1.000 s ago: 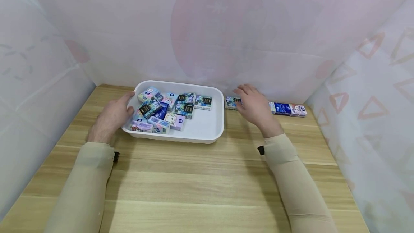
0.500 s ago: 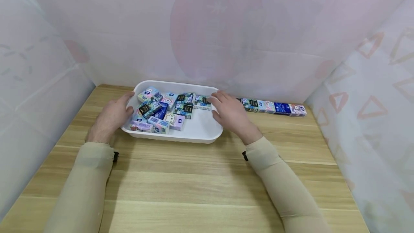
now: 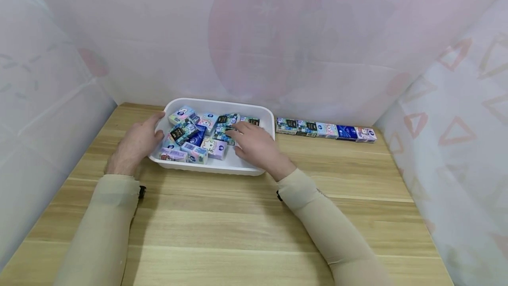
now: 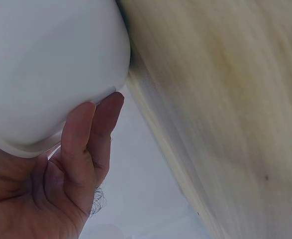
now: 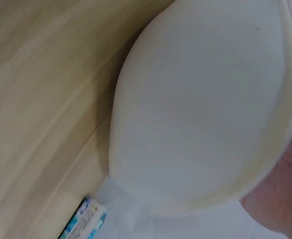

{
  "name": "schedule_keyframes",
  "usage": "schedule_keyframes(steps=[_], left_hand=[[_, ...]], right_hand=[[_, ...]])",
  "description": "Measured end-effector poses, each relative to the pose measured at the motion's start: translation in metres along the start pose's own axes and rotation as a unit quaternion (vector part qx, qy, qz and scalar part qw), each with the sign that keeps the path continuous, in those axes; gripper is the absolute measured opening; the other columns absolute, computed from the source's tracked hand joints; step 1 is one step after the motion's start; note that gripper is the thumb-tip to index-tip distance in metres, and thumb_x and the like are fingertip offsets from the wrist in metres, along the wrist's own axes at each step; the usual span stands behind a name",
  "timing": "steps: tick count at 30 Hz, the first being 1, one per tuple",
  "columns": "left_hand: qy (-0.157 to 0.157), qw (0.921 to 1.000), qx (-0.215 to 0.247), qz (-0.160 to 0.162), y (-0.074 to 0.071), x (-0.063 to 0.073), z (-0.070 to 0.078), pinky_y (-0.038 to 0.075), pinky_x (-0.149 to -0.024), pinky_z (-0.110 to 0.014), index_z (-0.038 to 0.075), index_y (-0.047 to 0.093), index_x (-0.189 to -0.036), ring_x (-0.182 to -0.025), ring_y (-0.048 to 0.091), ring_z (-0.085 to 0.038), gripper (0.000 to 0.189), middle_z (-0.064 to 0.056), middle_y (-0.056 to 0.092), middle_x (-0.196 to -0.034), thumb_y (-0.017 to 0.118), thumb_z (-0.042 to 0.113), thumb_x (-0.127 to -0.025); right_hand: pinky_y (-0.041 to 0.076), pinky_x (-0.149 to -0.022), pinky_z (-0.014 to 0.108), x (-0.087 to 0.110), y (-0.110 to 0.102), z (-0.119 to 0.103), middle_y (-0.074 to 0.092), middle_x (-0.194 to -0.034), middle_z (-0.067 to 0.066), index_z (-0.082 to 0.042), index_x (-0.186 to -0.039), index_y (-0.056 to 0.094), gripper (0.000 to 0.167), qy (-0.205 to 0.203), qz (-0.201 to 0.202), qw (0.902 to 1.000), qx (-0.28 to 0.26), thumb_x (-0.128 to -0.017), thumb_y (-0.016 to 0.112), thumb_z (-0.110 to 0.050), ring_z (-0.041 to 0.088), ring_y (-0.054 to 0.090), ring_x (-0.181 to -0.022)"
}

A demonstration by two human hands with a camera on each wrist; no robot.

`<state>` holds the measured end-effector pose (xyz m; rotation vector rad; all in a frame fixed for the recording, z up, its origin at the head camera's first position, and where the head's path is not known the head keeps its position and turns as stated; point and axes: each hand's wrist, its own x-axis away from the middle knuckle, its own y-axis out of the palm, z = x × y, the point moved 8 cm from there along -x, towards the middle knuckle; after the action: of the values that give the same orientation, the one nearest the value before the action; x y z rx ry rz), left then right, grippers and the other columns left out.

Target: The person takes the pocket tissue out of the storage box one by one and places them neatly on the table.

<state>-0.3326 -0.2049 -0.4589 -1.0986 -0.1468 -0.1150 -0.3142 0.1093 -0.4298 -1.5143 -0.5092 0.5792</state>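
Note:
A white tray [image 3: 250, 158] stands at the back of the table, with small tissue packs [image 3: 214, 148] heaped mostly in its left and middle. My left hand [image 3: 136, 142] holds the tray's left end. In the left wrist view, fingers [image 4: 77, 134] of that hand press the outer wall below the rim. My right hand [image 3: 258, 147] reaches over the tray's right part, fingers extended close above a dark floral tissue pack [image 3: 224, 133] and partly covering another at the back. In the right wrist view, the tray's wall hides its fingers and only the palm side [image 5: 280, 194] shows.
To the tray's right, several tissue packs [image 3: 307, 128] lie end to end in a row along the back wall [image 3: 337, 87]. Wood-grain tabletop [image 3: 222, 224] stretches in front. Patterned sheeting encloses the left, back and right sides.
My right hand has moved left from the row's left end, across the tray's right rim, to over the packs inside. The row now shows whole. The left hand stays at the tray.

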Motion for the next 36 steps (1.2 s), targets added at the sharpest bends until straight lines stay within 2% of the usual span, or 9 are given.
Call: schedule_keyframes(steps=[5, 14, 22, 26, 29, 34, 36], left_hand=[[0.002, 1.0000, -0.001, 0.004, 0.000, 0.001, 0.001, 0.067, -0.096, -0.068, 0.014, 0.018, -0.189, -0.126, 0.071, -0.062, 0.073, -0.051, 0.053, -0.159, 0.050, 0.019, -0.124], [0.000, 1.0000, 0.002, -0.001, -0.001, 0.001, 0.000, 0.067, -0.098, -0.070, 0.014, 0.017, -0.189, -0.130, 0.070, -0.065, 0.072, -0.051, 0.052, -0.161, 0.049, 0.018, -0.124], [-0.003, 1.0000, 0.002, -0.005, 0.000, 0.000, -0.001, 0.069, -0.093, -0.066, 0.016, 0.016, -0.190, -0.127, 0.071, -0.064, 0.073, -0.051, 0.052, -0.160, 0.049, 0.020, -0.125], [-0.002, 1.0000, -0.001, -0.004, 0.000, -0.001, -0.001, 0.068, -0.094, -0.067, 0.015, 0.016, -0.189, -0.128, 0.071, -0.064, 0.073, -0.052, 0.052, -0.160, 0.049, 0.020, -0.125], [0.005, 1.0000, -0.003, 0.001, -0.001, -0.001, -0.001, 0.069, -0.090, -0.065, 0.013, 0.019, -0.189, -0.122, 0.074, -0.062, 0.072, -0.052, 0.056, -0.153, 0.050, 0.019, -0.124], [0.020, 0.9997, -0.006, 0.011, -0.002, -0.001, 0.001, 0.069, -0.076, -0.057, 0.009, 0.024, -0.187, -0.105, 0.078, -0.057, 0.070, -0.052, 0.065, -0.137, 0.053, 0.018, -0.124], [0.021, 0.9997, -0.006, 0.012, -0.002, -0.001, 0.001, 0.069, -0.075, -0.055, 0.009, 0.024, -0.186, -0.105, 0.078, -0.056, 0.070, -0.052, 0.065, -0.137, 0.053, 0.018, -0.123]], right_hand=[[0.045, -0.142, 0.044, -0.009, 0.004, -0.016, 0.063, -0.175, 0.006, -0.019, -0.168, 0.065, 0.053, -0.019, -0.012, 0.9997, 0.000, -0.117, 0.075, -0.032, 0.028, 0.056, -0.167], [0.053, -0.136, 0.044, -0.024, 0.015, -0.037, 0.065, -0.174, 0.003, -0.027, -0.166, 0.068, 0.052, -0.049, -0.030, 0.9982, -0.014, -0.115, 0.079, -0.032, 0.025, 0.061, -0.163], [0.055, -0.133, 0.038, -0.035, 0.026, -0.047, 0.070, -0.168, 0.003, -0.025, -0.162, 0.072, 0.045, -0.061, -0.053, 0.9954, -0.051, -0.117, 0.075, -0.022, 0.023, 0.065, -0.158], [0.054, -0.134, 0.038, -0.037, 0.029, -0.048, 0.070, -0.167, 0.004, -0.023, -0.160, 0.074, 0.045, -0.065, -0.054, 0.9949, -0.056, -0.116, 0.078, -0.024, 0.025, 0.065, -0.157], [0.056, -0.132, 0.039, -0.038, 0.029, -0.049, 0.073, -0.164, 0.005, -0.021, -0.155, 0.077, 0.041, -0.070, -0.051, 0.9947, -0.056, -0.114, 0.081, -0.027, 0.026, 0.067, -0.153], [0.061, -0.124, 0.037, -0.036, 0.026, -0.048, 0.078, -0.152, 0.004, -0.019, -0.142, 0.084, 0.032, -0.066, -0.045, 0.9954, -0.052, -0.111, 0.085, -0.031, 0.024, 0.072, -0.142], [0.063, -0.119, 0.035, -0.035, 0.026, -0.047, 0.079, -0.148, 0.003, -0.018, -0.138, 0.084, 0.029, -0.059, -0.047, 0.9959, -0.051, -0.111, 0.085, -0.030, 0.023, 0.073, -0.137]])
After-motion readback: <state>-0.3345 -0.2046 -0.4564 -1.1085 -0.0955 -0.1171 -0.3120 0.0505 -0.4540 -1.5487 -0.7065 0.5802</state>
